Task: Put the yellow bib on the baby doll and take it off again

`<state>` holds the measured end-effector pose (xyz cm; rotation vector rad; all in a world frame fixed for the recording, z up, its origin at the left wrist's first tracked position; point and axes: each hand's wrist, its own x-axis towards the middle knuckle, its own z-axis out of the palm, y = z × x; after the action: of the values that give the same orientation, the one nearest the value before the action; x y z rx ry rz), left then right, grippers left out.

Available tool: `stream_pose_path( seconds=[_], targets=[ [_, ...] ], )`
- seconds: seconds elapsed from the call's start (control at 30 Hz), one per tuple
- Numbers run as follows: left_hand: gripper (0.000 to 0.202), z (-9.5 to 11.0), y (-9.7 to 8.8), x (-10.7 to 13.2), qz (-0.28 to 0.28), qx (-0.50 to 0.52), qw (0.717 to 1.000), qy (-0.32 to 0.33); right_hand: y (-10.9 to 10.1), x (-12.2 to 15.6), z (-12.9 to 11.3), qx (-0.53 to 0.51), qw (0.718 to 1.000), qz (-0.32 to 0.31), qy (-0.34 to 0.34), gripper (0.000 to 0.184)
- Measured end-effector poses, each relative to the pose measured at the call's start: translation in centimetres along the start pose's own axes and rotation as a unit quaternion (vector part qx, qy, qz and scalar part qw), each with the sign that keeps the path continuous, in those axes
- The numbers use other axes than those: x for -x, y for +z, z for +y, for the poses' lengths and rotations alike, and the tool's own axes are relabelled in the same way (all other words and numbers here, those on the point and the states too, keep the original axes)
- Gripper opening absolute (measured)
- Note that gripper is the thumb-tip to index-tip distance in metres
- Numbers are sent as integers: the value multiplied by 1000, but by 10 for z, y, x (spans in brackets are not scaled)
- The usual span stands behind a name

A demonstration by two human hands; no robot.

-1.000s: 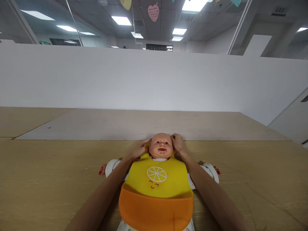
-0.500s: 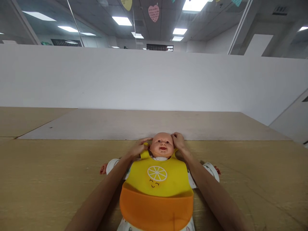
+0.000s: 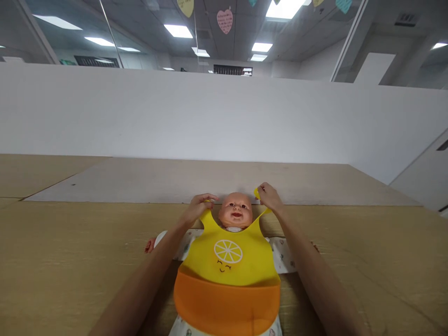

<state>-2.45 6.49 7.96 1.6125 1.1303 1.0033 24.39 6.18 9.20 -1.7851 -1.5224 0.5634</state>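
Observation:
A baby doll (image 3: 236, 210) lies face up on the table, its head away from me and its arms spread. Over its chest rests a yellow bib (image 3: 229, 249) with a white citrus slice and a smiling face; its lower pocket (image 3: 227, 298) is orange. My left hand (image 3: 201, 206) grips the bib's left neck strap beside the doll's head. On the other side, my right hand (image 3: 269, 196) pinches the right strap, which is stretched outward and up, its yellow end showing past my fingers. The doll's patterned white clothing (image 3: 283, 254) shows around the bib.
The wooden table (image 3: 87, 256) has a paler panel (image 3: 157, 179) along its far side. Behind it rises a white partition (image 3: 224, 116) with glass above, where paper hearts (image 3: 224, 21) hang. A white panel (image 3: 427, 172) stands at the right.
Both hands have moved outward from the doll's head. The right hand has drawn its strap out and up from beside the head; the left strap is also pulled a little outward.

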Motion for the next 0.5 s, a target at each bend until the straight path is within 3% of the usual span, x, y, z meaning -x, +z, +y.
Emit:
stream_pose_path(
  seconds=[0.1, 0.23, 0.37, 0.43, 0.5],
  targets=[
    [25, 12, -3, 3, 12, 35, 999, -5, -28, 16, -23, 10, 999, -27, -33, 17],
    [22, 39, -6, 14, 12, 82, 996, 41, -50, 51, -63, -106, 981, -96, -132, 23],
    [12, 84, -1, 50, -9, 78, 988, 131, -44, 92, -95, -75, 935, -245, -245, 34],
    [8, 109, 6, 76, -58, 57, 975, 208, -33, 111, -103, 1, 904, -302, -302, 33],
    [13, 129, 11, 102, -117, 28, 954, 274, -22, 126, -108, 58, 881, -311, -352, 24]
  ],
)
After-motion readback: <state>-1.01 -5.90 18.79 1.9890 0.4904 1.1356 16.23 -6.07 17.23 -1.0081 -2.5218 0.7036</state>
